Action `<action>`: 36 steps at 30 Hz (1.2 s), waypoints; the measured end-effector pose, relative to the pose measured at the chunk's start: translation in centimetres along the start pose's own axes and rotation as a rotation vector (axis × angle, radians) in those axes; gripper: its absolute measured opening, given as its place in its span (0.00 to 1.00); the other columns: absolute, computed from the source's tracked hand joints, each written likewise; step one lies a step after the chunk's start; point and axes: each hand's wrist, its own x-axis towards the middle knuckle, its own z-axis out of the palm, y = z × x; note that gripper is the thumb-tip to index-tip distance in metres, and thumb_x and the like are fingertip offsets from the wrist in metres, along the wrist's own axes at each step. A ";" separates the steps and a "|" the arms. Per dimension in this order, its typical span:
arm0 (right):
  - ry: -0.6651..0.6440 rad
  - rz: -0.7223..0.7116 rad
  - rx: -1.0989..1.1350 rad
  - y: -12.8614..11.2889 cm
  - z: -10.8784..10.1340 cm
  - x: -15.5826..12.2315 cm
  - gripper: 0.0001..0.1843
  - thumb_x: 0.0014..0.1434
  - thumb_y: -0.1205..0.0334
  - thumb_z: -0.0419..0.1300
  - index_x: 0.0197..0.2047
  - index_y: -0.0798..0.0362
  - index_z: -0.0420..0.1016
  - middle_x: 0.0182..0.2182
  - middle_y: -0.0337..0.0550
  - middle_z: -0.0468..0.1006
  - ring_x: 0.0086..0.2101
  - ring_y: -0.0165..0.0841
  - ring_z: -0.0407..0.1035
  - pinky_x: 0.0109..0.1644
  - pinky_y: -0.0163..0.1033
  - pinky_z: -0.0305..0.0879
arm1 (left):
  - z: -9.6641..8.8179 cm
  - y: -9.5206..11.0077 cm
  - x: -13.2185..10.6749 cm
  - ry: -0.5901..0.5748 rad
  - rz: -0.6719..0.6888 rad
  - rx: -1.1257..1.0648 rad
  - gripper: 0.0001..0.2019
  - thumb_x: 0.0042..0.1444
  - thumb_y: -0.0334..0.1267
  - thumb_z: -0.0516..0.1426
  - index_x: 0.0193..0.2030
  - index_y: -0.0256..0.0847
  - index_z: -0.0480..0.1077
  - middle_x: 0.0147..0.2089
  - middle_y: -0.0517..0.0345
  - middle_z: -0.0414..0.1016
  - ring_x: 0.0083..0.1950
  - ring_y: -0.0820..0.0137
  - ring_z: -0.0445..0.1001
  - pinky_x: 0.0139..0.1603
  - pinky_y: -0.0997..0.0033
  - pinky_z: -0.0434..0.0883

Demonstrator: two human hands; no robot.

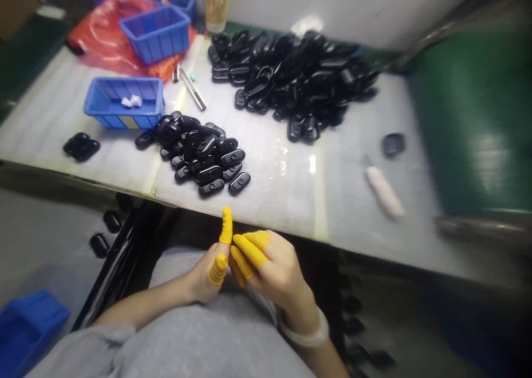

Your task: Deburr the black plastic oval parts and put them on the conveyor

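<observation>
My left hand and my right hand meet over my lap, just below the table's front edge. Yellow rubber finger cots cover several fingertips on both hands, and neither hand visibly holds anything. Nearest to them, a small heap of glossy black oval plastic parts lies on the white padded table. A much larger heap of the same parts lies behind it. A pale bangle circles my right wrist.
A blue bin with white bits stands left of the heaps. A white-handled knife, a metal tool and a blue bin on a red bag lie about the table. Black parts lie below its left edge.
</observation>
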 end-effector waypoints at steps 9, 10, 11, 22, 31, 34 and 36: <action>-0.047 -0.048 -0.232 -0.8 0.9 0.0 0.13 0.64 0.74 0.51 0.31 0.58 0.75 0.23 0.45 0.73 0.25 0.33 0.65 0.28 0.40 0.60 | 0.0 -0.2 0.5 0.058 0.044 -0.002 0.50 0.51 0.76 0.32 0.57 0.31 0.63 0.33 0.51 0.72 0.32 0.67 0.67 0.32 0.67 0.69; -0.038 -0.055 -0.257 -0.8 1.1 0.0 0.14 0.64 0.73 0.51 0.30 0.58 0.74 0.22 0.45 0.72 0.24 0.33 0.64 0.27 0.40 0.59 | 0.0 -0.3 0.5 0.076 0.038 0.033 0.50 0.51 0.76 0.32 0.55 0.32 0.64 0.33 0.52 0.71 0.32 0.67 0.66 0.33 0.67 0.69; -0.032 -0.055 -0.268 -0.7 1.2 0.0 0.15 0.64 0.72 0.50 0.29 0.57 0.74 0.21 0.44 0.71 0.23 0.33 0.63 0.27 0.40 0.57 | 0.0 -0.4 0.5 0.085 0.029 0.064 0.49 0.51 0.76 0.31 0.53 0.32 0.65 0.33 0.52 0.70 0.32 0.68 0.65 0.33 0.67 0.69; -0.014 -0.137 0.012 -0.5 1.4 -1.2 0.11 0.62 0.70 0.54 0.27 0.52 0.69 0.19 0.39 0.69 0.20 0.30 0.60 0.24 0.39 0.55 | -0.6 -0.1 0.0 0.033 -0.012 0.250 0.48 0.52 0.72 0.22 0.30 0.36 0.69 0.21 0.59 0.61 0.24 0.73 0.58 0.26 0.71 0.61; -0.061 0.170 0.266 0.2 -0.6 -1.3 0.04 0.62 0.68 0.58 0.37 0.53 0.74 0.28 0.41 0.77 0.27 0.31 0.71 0.30 0.35 0.68 | -1.6 2.0 0.0 -0.099 0.012 1.060 0.21 0.62 0.53 0.53 0.47 0.34 0.72 0.36 0.50 0.78 0.35 0.61 0.77 0.36 0.62 0.71; -0.150 0.202 0.112 -0.5 0.0 -1.5 0.07 0.65 0.66 0.55 0.38 0.56 0.75 0.31 0.47 0.79 0.30 0.35 0.73 0.34 0.40 0.71 | -1.3 1.4 0.3 -0.089 0.017 1.345 0.10 0.63 0.37 0.54 0.35 0.35 0.72 0.33 0.49 0.77 0.35 0.59 0.77 0.36 0.61 0.71; -0.218 0.267 0.038 -0.6 0.4 -1.7 0.11 0.66 0.67 0.52 0.38 0.57 0.76 0.32 0.49 0.79 0.31 0.37 0.73 0.35 0.42 0.72 | -1.1 1.0 0.5 -0.086 0.009 1.451 0.07 0.61 0.31 0.54 0.32 0.35 0.71 0.31 0.50 0.77 0.33 0.61 0.77 0.34 0.62 0.71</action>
